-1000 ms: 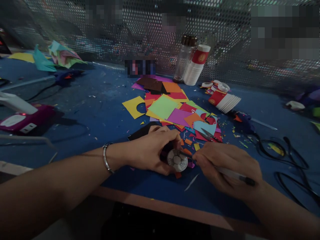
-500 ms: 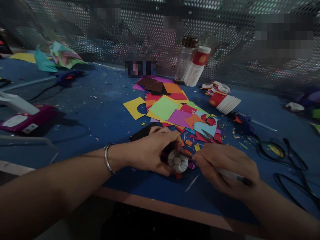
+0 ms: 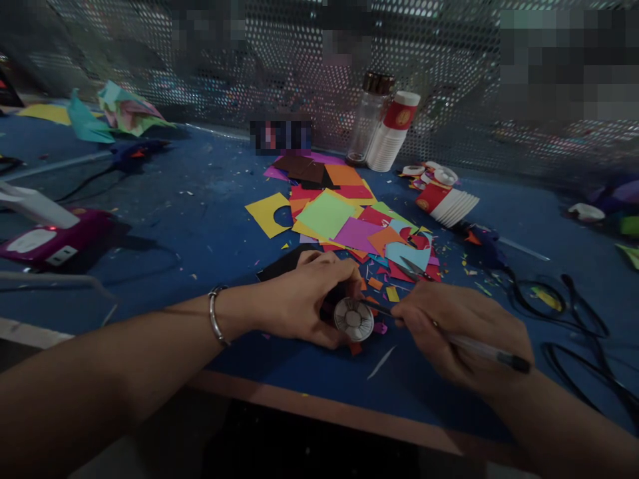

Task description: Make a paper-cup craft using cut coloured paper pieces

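Note:
My left hand [image 3: 309, 296], with a silver bangle at the wrist, is curled around a small round paper cup base [image 3: 354, 320]. Its white face is turned toward me and bears a drawn inner circle with dark lines fanning outward. Whatever lies behind this face is dark and mostly covered by my fingers. In my right hand [image 3: 459, 332] is a black-tipped pen [image 3: 482, 347] with a clear barrel, its point close to the upper right rim of the disc; contact cannot be made out. Scissors [image 3: 415, 269] lie just beyond that hand.
Coloured paper sheets [image 3: 327, 216] and scraps spread across the blue table [image 3: 210, 199]. Behind them stand a clear bottle [image 3: 368, 123] and stacked paper cups [image 3: 392, 136]. A glue gun [image 3: 486, 245] with looping cable lies right, another glue gun [image 3: 137, 156] left, near a magenta device [image 3: 60, 236].
My right hand has drawn slightly right with the pen, showing more of its shaft between fingers and disc. My left hand keeps its hold almost unmoved.

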Available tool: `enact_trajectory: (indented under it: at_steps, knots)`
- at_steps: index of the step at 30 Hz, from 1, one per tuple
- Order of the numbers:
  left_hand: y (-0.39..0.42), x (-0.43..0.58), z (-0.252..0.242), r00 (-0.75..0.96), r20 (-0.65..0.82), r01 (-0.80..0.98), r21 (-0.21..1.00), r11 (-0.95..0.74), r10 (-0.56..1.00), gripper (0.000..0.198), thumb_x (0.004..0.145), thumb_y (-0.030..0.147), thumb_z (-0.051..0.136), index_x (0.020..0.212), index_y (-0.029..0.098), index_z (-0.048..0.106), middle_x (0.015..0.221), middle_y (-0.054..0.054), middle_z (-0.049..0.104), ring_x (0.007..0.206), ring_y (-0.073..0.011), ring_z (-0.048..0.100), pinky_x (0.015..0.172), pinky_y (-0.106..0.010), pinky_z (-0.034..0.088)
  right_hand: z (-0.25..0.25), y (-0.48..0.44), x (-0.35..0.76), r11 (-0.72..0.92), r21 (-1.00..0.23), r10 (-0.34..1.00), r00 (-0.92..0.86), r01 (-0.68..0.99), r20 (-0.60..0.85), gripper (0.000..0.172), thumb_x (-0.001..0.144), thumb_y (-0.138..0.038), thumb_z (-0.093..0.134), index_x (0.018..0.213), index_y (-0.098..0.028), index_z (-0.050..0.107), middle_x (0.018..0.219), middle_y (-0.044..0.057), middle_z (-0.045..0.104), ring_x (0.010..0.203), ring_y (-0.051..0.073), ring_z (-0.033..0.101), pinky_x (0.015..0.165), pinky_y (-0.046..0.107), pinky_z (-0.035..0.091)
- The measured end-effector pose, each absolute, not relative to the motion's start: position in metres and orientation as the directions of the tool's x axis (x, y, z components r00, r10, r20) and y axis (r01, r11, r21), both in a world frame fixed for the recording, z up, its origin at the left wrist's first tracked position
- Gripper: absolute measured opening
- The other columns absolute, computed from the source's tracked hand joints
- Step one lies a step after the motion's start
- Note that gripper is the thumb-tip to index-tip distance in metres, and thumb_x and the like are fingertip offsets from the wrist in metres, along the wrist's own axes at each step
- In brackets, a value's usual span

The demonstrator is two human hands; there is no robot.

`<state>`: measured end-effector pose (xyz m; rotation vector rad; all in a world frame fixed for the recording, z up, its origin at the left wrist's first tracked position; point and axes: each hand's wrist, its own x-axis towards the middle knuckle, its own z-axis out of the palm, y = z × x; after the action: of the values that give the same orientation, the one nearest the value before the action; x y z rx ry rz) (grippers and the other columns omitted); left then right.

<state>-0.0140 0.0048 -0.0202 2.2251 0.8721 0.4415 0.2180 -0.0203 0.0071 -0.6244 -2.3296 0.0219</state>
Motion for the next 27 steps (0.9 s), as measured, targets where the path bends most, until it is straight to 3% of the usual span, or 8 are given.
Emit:
enact_trajectory:
  at_steps: [7, 27]
  knots:
    - [0.004, -0.015, -0.023, 0.699, 0.103, 0.441, 0.717, -0.54, 0.708, 0.051, 0.067, 0.038, 0.085, 0.101, 0.022, 0.05, 0.108, 0.001, 0.066, 0.104, -0.0237, 0.056, 0.099, -0.04, 0.027, -0.007, -0.018, 0.226, 0.85, -0.252, 0.493, -0.533, 0.462, 0.687, 0.019, 0.096, -0.015, 0.055, 0.081, -0.022, 0.063, 0.064, -0.001, 0.068, 0.056, 0.013, 0.065, 0.053, 0.024, 0.053]
    - [0.006, -0.015, -0.023, 0.7, 0.079, 0.466, 0.703, -0.538, 0.709, 0.047, 0.069, 0.041, 0.081, 0.102, 0.023, 0.052, 0.108, -0.001, 0.066, 0.104, -0.0248, 0.057, 0.098, -0.041, 0.029, 0.006, -0.016, 0.216, 0.864, -0.242, 0.495, -0.654, 0.442, 0.573, 0.024, 0.097, -0.01, 0.048, 0.08, -0.022, 0.059, 0.061, -0.002, 0.068, 0.051, 0.01, 0.063, 0.051, 0.021, 0.05]
